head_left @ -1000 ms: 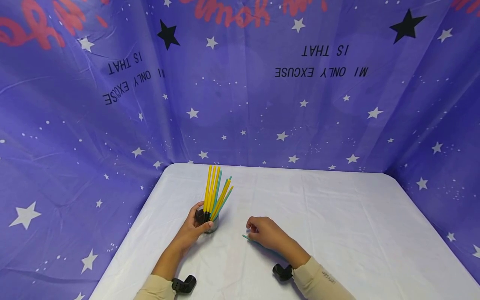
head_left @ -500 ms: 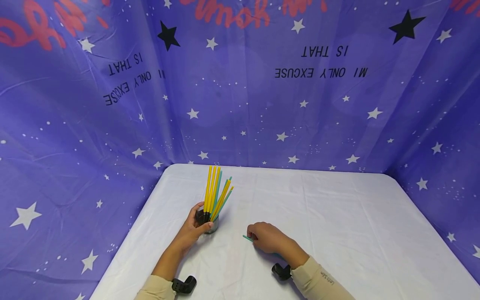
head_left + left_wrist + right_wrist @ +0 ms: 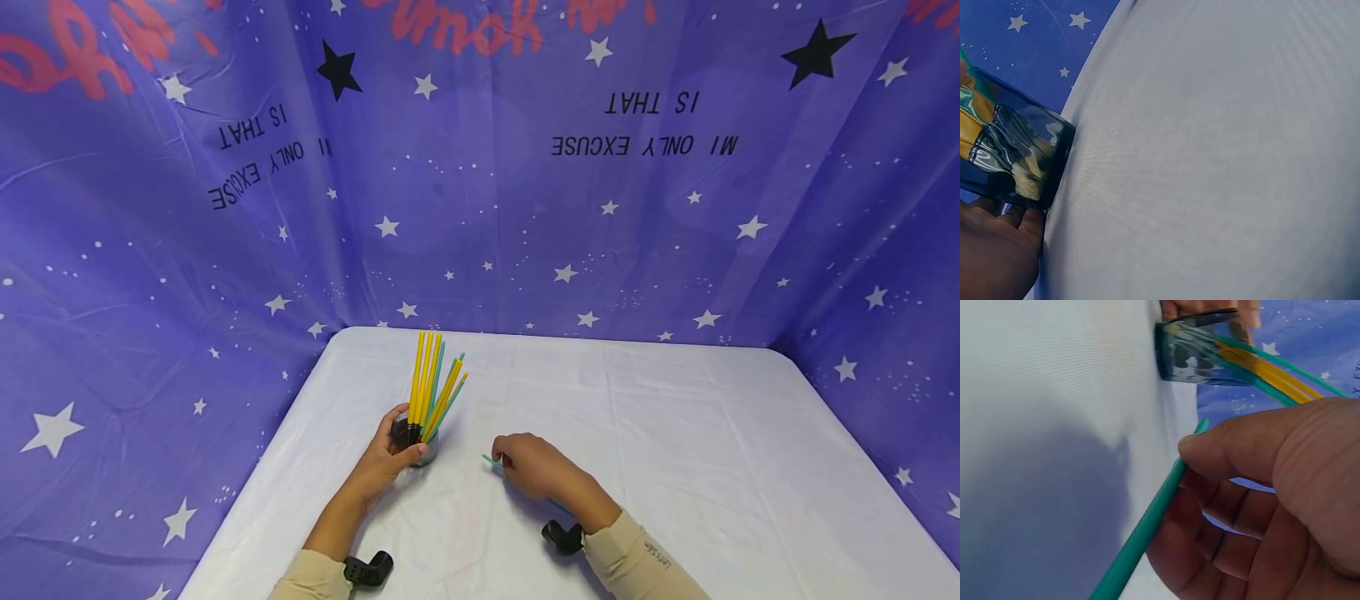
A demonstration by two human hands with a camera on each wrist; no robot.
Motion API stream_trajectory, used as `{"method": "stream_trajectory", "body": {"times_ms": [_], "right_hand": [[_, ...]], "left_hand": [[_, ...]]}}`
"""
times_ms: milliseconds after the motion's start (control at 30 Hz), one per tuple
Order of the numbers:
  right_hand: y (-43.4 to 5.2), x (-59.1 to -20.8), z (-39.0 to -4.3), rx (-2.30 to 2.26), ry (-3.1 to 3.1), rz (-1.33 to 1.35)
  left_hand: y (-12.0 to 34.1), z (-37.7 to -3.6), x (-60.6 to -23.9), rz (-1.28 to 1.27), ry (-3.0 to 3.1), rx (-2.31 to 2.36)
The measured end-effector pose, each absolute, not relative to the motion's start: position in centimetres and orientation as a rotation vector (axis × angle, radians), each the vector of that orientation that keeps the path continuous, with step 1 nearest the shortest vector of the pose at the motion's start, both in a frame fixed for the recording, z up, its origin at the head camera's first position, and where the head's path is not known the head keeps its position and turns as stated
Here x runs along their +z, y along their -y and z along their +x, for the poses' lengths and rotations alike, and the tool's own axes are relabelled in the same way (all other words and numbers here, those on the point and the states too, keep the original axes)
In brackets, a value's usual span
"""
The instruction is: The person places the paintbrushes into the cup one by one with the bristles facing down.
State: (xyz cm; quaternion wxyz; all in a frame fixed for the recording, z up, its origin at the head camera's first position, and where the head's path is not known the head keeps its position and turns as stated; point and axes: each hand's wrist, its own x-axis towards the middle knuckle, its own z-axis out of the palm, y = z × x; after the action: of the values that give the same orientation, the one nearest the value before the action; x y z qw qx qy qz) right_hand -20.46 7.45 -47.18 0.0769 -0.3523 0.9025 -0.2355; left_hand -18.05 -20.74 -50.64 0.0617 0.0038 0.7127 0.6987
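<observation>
In the head view my left hand grips a see-through cup near the left of the table. Several yellow paintbrushes and several teal paintbrushes stand in it, handles up and leaning right. The left wrist view shows their pale bristles down at the cup's base. To the right, my right hand pinches another teal paintbrush between thumb and fingers, close to one end. Its other end is out of sight in the right wrist view and mostly behind the hand in the head view.
A white cloth covers the table. Purple curtains with stars and lettering stand behind it and at both sides. A black wrist camera is on the left wrist, and another wrist camera is on the right.
My right hand dips slightly, then rises, and the teal paintbrush's end moves up a little with it. The left hand and the cup stay in place.
</observation>
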Motion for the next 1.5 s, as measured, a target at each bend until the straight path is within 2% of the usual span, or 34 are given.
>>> {"method": "stream_trajectory", "body": {"times_ms": [233,667,833,1267,1500], "right_hand": [[-7.2,-45.2,-20.7,-0.853,-2.743,-1.035],[-6.5,-42.8,-21.4,-1.553,-2.749,-0.845],[-5.9,-42.2,-21.4,-1.864,-2.605,-0.759],[-3.6,-40.0,-21.3,-2.559,-2.173,-0.807],[-1.6,-40.9,-21.0,-2.67,-2.057,-0.778]], "left_hand": [[20.7,-18.1,-50.8,0.011,-2.153,2.116],[20.8,-18.2,-50.9,0.006,-2.144,2.118],[20.8,-18.1,-50.8,0.023,-2.155,2.113],[20.7,-18.0,-50.8,-0.007,-2.167,2.11],[20.8,-18.1,-50.8,0.007,-2.147,2.127]]}}
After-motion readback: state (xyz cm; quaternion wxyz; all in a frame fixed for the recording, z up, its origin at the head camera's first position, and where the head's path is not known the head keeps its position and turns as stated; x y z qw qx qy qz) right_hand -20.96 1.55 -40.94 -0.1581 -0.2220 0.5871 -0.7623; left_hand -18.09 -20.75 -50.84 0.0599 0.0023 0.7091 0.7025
